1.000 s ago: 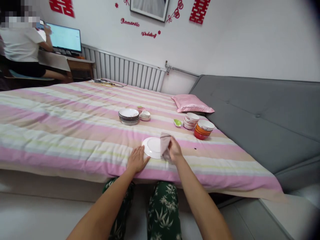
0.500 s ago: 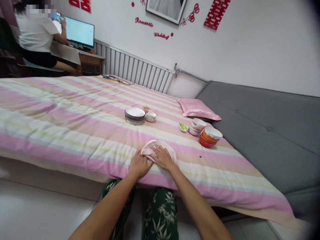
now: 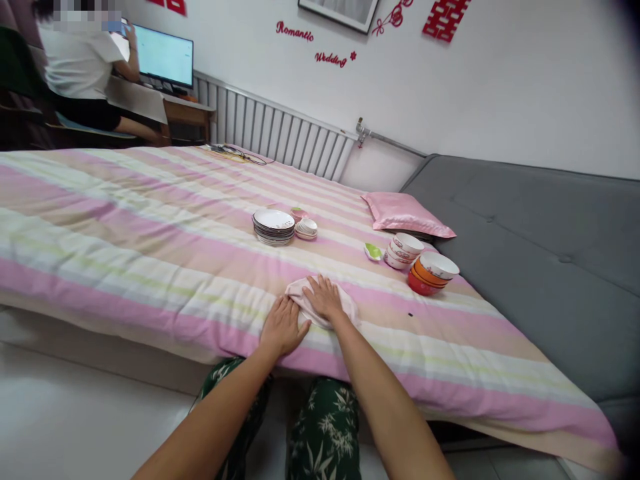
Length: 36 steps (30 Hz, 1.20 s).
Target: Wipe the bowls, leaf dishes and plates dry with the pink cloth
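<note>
Across the striped bed (image 3: 125,220), I see nested colourful bowls (image 3: 431,275), stacked plates (image 3: 273,228), patterned white bowls (image 3: 401,252) and a green dish (image 3: 373,252). The pink cloth (image 3: 313,313) lies under the right hand (image 3: 326,298), fingers flat and spread; the left hand (image 3: 283,327), fingers extended, meets its edge. What the cloth covers, I cannot see.

- You face a white wall (image 3: 525,87) bearing red lettering (image 3: 331,60).
- Before you spreads a striped bed (image 3: 125,207), its grey headboard (image 3: 530,227) on your right.
- Beyond stand a radiator (image 3: 280,130) and, left, a desk (image 3: 187,113).
</note>
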Motion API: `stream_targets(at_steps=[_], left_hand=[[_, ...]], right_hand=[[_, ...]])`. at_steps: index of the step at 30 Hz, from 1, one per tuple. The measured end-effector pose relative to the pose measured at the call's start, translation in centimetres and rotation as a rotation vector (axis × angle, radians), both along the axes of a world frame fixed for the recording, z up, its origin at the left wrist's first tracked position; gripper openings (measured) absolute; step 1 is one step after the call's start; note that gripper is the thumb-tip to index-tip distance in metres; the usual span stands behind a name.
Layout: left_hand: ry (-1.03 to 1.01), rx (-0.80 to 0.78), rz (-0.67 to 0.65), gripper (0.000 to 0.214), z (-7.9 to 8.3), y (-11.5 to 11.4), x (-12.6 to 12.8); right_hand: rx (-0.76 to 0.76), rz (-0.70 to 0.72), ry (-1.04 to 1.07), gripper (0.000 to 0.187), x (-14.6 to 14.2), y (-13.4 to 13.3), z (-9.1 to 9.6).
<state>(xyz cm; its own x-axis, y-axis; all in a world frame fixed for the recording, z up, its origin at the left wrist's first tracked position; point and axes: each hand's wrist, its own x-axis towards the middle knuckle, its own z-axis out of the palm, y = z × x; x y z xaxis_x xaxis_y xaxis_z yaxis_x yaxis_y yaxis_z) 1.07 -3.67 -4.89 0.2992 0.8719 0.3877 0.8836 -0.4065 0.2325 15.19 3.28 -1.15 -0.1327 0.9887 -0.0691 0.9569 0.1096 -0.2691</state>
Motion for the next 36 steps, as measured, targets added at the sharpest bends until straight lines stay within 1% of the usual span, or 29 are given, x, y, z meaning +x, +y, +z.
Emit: stream_targets(at_steps=[6, 11, 14, 19, 22, 26, 29, 33, 35, 36], left_hand=[[-0.014, 0.004, 0.002, 0.064, -0.3, 0.0, 0.0], [0.010, -0.001, 0.013, 0.066, -0.4, -0.1, 0.0], [0.029, 0.005, 0.019, 0.066, -0.4, -0.2, 0.0], [-0.004, 0.025, 0.005, 0.065, -0.4, -0.1, 0.0], [-0.013, 0.029, 0.006, 0.063, -0.3, -0.2, 0.1], [-0.032, 0.039, -0.002, 0.064, -0.3, -0.2, 0.1], [-0.020, 0.041, -0.002, 0.065, -0.5, -0.1, 0.2], [-0.021, 0.035, 0.000, 0.066, -0.6, 0.0, 0.1], [-0.024, 0.042, -0.002, 0.067, -0.8, 0.0, 0.1], [-0.026, 0.046, -0.002, 0.067, -0.8, 0.0, 0.0]], right_hand=[[-0.017, -0.071, 0.010, 0.062, 0.3, 1.6, -0.3], [-0.017, -0.126, 0.048, 0.062, 1.3, 2.4, -0.5], [0.004, -0.145, 0.073, 0.061, 2.1, 2.8, -0.9], [0.072, -0.154, 0.115, 0.061, 3.9, 2.9, -1.6], [0.134, -0.099, 0.147, 0.058, 5.3, 2.1, -2.2], [0.207, 0.035, 0.193, 0.048, 6.9, -0.1, -2.8], [0.283, 0.061, 0.225, 0.049, 7.3, -1.6, -2.9], [0.405, 0.040, 0.262, 0.051, 6.9, -3.0, -2.2], [0.448, 0.083, 0.263, 0.049, 6.6, -3.8, -1.6], [0.454, 0.134, 0.249, 0.048, 6.4, -4.2, -1.3]])
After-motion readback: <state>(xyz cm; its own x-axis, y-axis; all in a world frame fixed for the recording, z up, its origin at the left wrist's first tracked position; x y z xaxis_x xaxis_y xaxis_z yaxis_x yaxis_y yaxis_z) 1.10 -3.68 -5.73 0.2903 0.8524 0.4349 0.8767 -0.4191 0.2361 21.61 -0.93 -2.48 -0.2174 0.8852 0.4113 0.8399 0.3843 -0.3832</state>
